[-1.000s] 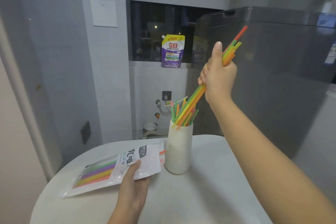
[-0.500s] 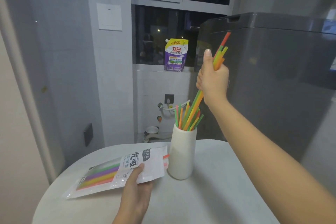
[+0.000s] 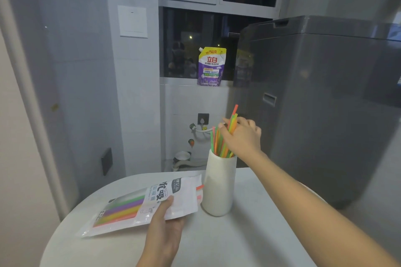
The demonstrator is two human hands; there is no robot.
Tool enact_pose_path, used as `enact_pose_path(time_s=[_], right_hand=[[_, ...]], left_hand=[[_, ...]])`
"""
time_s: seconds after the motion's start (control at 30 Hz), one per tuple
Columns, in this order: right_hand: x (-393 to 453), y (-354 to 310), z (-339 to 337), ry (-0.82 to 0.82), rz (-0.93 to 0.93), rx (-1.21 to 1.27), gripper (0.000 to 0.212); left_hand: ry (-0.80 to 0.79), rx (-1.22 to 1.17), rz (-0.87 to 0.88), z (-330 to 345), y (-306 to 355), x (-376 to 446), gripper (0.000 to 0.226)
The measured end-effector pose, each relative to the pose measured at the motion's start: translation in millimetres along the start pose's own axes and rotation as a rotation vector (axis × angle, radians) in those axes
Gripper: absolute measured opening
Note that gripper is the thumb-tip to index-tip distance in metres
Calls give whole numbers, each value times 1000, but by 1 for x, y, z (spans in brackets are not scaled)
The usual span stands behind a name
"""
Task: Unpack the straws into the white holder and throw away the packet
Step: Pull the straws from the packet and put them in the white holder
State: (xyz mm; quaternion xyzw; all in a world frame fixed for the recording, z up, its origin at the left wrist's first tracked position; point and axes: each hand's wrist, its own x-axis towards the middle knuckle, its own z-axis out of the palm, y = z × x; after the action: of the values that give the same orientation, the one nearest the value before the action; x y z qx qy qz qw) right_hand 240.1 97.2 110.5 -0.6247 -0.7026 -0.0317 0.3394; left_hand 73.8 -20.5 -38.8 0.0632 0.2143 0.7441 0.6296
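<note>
A tall white holder (image 3: 219, 188) stands near the far middle of the round white table (image 3: 249, 236). Several green, orange and red straws (image 3: 219, 143) stick up out of it. My right hand (image 3: 242, 136) is just above the holder's mouth, fingers closed around the bunch of straws, whose lower ends are inside the holder. The white straw packet (image 3: 152, 204) lies flat on the table to the left of the holder, with coloured straws showing through its window and orange tips at its open end. My left hand (image 3: 166, 223) holds the packet's near edge.
A large grey washing machine (image 3: 314, 104) stands behind and right of the table. A purple detergent pouch (image 3: 211, 66) sits on the window sill. The wall with a tap and hose (image 3: 200, 128) is behind the holder.
My right hand has come down with the bunch of straws, from high above the holder to its mouth, so the straws now sit deep in it. My left hand stays on the packet.
</note>
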Motion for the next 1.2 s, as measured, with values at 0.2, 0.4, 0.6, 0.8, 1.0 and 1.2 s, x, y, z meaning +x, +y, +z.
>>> enact_pose_path(time_s=[0.2, 0.4, 0.6, 0.8, 1.0, 1.2], right_hand=[[-7, -4, -5, 132, 25, 381, 80], [-16, -5, -6, 124, -332, 68, 41], [-23, 1, -3, 92, -394, -106, 42], [-29, -1, -7, 74, -434, -123, 40], [-65, -1, -9, 438, -528, 141, 30], [-132, 7, 29, 112, -340, 484, 27]], left_hand=[[13, -10, 0, 2, 0, 0, 44], [6, 8, 1, 3, 0, -1, 37], [42, 33, -8, 3, 0, -2, 40], [21, 64, -6, 5, 0, -2, 35], [1, 184, 43, 3, 3, -2, 34], [20, 389, 127, 0, 9, -1, 37]])
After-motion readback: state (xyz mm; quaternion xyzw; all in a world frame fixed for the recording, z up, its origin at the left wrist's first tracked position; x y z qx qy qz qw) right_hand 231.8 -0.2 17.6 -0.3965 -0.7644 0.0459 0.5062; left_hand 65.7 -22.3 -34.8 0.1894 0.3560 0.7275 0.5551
